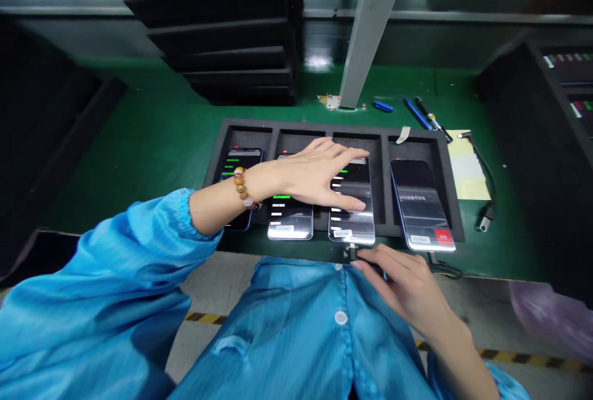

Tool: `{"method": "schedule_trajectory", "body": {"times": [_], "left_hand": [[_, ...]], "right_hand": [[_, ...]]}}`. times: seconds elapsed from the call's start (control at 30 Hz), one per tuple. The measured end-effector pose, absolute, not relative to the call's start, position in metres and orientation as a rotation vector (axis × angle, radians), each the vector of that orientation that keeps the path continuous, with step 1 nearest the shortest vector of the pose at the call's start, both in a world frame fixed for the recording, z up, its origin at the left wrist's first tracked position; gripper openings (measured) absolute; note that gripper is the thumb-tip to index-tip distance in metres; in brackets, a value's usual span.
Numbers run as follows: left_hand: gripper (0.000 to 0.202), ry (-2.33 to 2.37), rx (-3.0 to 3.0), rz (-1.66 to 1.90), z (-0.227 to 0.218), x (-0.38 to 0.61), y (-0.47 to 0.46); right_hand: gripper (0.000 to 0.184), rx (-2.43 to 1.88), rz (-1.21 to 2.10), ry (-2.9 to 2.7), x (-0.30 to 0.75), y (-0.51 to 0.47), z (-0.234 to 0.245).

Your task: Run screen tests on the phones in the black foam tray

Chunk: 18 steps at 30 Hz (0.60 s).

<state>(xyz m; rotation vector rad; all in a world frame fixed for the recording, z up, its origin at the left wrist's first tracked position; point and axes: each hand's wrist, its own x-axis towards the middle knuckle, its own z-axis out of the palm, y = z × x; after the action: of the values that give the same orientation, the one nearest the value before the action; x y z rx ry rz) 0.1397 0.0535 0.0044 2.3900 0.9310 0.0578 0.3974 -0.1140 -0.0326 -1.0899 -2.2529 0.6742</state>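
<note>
Plug point(353, 253) pinched in right grip point(410, 289) at near edge of tabletop point(139, 134), left grip point(308, 175) spread over phone point(356, 224); crooked push could shift phone.

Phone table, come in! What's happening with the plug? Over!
Left grip: open, spread over third phone from left. Right grip: pinching plug at phone's bottom edge, insertion unclear. In the way: left fingers, partly covering phone.

Left hand point(317, 175) over phone point(351, 221); right hand point(407, 283) pinching cable plug point(353, 253).
</note>
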Motion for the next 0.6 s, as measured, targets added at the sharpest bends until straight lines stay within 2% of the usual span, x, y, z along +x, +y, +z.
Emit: {"method": "schedule_trajectory", "body": {"times": [0.33, 0.6], "left_hand": [[0.101, 0.961, 2.379, 0.093, 0.0052, 0.1423, 0.0553], [0.091, 0.961, 2.318, 0.092, 0.01, 0.1427, 0.0583]], "right_hand": [[0.005, -1.133, 0.563, -2.285, 0.3914, -0.1172, -0.026], [0.008, -1.235, 0.64, -2.189, 0.3874, -0.1178, -0.0334]]}}
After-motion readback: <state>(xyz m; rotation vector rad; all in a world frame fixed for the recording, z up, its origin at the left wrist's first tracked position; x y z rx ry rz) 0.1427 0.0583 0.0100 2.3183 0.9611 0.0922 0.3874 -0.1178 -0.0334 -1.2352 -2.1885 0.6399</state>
